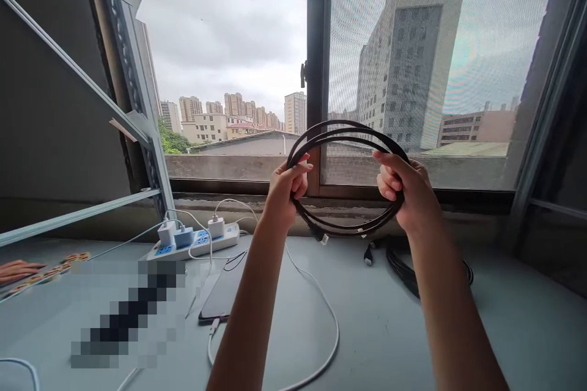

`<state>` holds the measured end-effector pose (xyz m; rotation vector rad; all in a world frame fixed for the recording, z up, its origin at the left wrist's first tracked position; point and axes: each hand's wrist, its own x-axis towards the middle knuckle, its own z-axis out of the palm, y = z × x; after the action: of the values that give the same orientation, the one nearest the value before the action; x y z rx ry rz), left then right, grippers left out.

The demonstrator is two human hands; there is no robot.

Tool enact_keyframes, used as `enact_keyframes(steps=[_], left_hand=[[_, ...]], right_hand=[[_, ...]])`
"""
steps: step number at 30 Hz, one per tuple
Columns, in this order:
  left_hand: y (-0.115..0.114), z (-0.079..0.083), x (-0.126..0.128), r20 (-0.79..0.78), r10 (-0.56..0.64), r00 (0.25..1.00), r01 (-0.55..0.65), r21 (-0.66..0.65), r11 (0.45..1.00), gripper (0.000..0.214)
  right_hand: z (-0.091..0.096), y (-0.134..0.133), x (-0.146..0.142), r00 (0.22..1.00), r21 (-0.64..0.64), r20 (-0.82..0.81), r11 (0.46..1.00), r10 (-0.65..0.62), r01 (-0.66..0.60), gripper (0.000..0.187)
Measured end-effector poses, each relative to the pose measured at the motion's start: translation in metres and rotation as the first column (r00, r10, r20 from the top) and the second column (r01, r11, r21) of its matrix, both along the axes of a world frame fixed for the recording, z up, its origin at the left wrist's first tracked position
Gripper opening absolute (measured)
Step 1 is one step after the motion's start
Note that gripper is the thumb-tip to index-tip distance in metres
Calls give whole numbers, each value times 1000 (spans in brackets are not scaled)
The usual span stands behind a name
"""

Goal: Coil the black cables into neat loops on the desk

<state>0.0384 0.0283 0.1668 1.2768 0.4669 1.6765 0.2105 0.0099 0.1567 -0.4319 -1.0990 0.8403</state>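
Note:
A black cable (345, 132), wound into a loose round coil of several turns, is held up in front of the window. My left hand (288, 186) is closed around the coil's left side, thumb on top. On the opposite side, my right hand (403, 186) grips the coil with its fingers curled in. A dark connector (316, 233) with a pale tip hangs at the coil's lower left. Below my right forearm, a second black cable coil (403, 269) lies on the table, partly hidden, with a plug (369, 255) near it.
A white power strip (229, 237) with chargers stands at the back left. A flat grey device (220, 296) and a white cable (336, 324) lie on the table (367, 348). At far left another person's hand (18, 271) shows. A metal frame (151, 134) borders the window.

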Motion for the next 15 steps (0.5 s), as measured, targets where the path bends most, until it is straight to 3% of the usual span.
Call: enact_keyframes(steps=[4,7,9,12,13,15], left_hand=[[14,-10,3,-65,-189,980,176,-168,970,24],[20,-14,8,-66,-217,974,193,-263,945,32],[21,-15,11,-50,-203,978,184,-255,949,35],[19,-13,12,63,-180,982,189,-193,963,48],[18,-12,10,110,-178,978,195,-174,965,49],[18,-11,5,176,-162,971,191,-161,968,50]], right_hand=[[5,-8,-6,983,13,-176,999,48,-47,42],[6,-10,-12,962,86,-261,995,79,-59,41],[5,-7,-14,972,134,-227,991,61,-31,39],[-2,5,-9,982,173,-23,967,-186,187,38],[-5,10,-6,944,177,81,937,-318,301,37],[-10,20,0,795,191,311,853,-521,485,31]])
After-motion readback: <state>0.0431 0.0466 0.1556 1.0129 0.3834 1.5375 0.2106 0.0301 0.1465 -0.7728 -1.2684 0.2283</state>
